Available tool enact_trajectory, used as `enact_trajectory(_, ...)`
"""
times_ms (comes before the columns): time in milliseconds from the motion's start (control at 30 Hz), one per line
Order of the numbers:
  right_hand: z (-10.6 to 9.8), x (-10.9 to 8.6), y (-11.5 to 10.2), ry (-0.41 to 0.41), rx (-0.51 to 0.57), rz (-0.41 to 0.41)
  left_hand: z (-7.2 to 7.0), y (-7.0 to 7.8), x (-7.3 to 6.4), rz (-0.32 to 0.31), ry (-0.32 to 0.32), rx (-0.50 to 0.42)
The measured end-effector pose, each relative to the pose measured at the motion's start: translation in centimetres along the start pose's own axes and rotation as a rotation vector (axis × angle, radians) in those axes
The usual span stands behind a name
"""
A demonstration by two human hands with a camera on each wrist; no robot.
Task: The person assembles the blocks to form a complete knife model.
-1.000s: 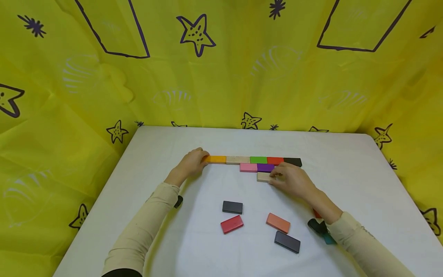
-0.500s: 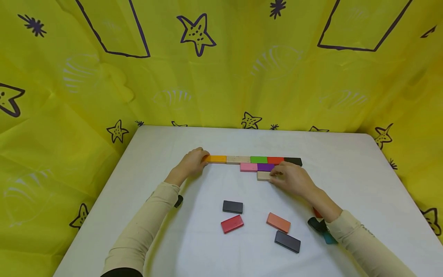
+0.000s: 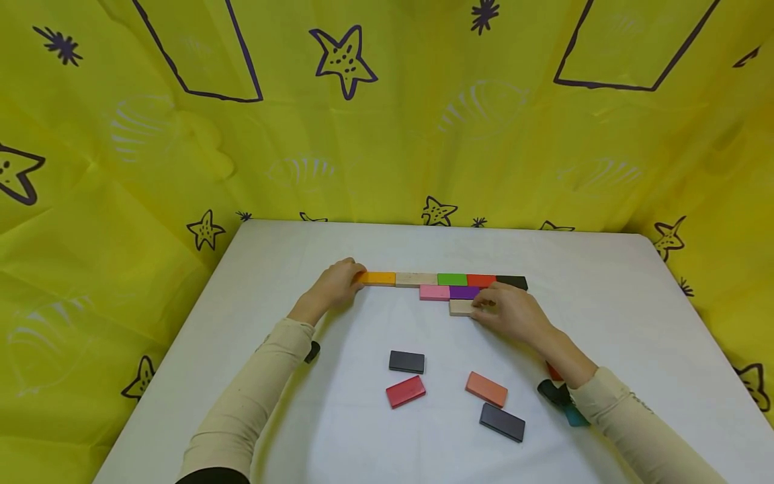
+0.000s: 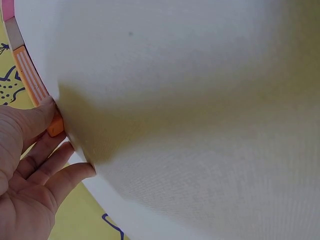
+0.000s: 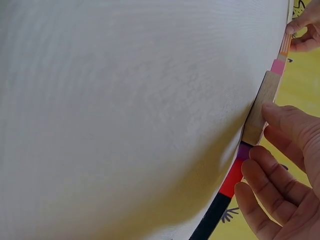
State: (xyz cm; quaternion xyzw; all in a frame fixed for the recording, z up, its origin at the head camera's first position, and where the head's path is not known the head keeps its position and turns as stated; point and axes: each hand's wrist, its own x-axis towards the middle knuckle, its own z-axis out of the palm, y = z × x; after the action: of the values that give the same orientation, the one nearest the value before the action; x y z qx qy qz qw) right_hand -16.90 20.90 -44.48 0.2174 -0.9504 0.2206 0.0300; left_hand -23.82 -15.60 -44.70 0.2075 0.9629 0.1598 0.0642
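My left hand point(image 3: 334, 282) pinches the outer end of an orange block point(image 3: 379, 278), its thumb on the striped face in the left wrist view. That block begins a back row that runs on through a plain wooden block point(image 3: 416, 279), a green block point(image 3: 452, 279), a red block point(image 3: 481, 280) and a black block point(image 3: 511, 282). Against this row lie a pink block point(image 3: 434, 292) and a purple block point(image 3: 463, 292). My right hand point(image 3: 515, 313) pinches a second plain wooden block point(image 5: 261, 107) placed in front of the purple one. Its fingers hide that block's right end in the head view.
Nearer me lie two dark grey blocks point(image 3: 406, 361), a crimson block point(image 3: 406, 392) and an orange-brown block point(image 3: 486, 389) on the white table point(image 3: 290, 242). A teal block point(image 3: 576, 417) and a reddish one point(image 3: 553, 372) show partly beneath the right forearm. Yellow patterned cloth point(image 3: 387, 134) surrounds the table.
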Motion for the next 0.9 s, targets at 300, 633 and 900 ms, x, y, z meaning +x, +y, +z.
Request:
enact_trajectory(300, 0.2, -0.3, -0.3, 0.017, -0.008, 0.011, 0.1, 0.1, -0.1, -0.005, -0.006, -0.001)
enact_trajectory(633, 0.3, -0.8, -0.6, 0.011, 0.021, 0.008, 0.2, 0.2, -0.2, -0.001, -0.003, -0.005)
enact_trajectory(900, 0.0, -1.3, -2.7, -0.026, 0.169, 0.011, 0.0, 0.0, -0.1, 0.004, 0.007, -0.001)
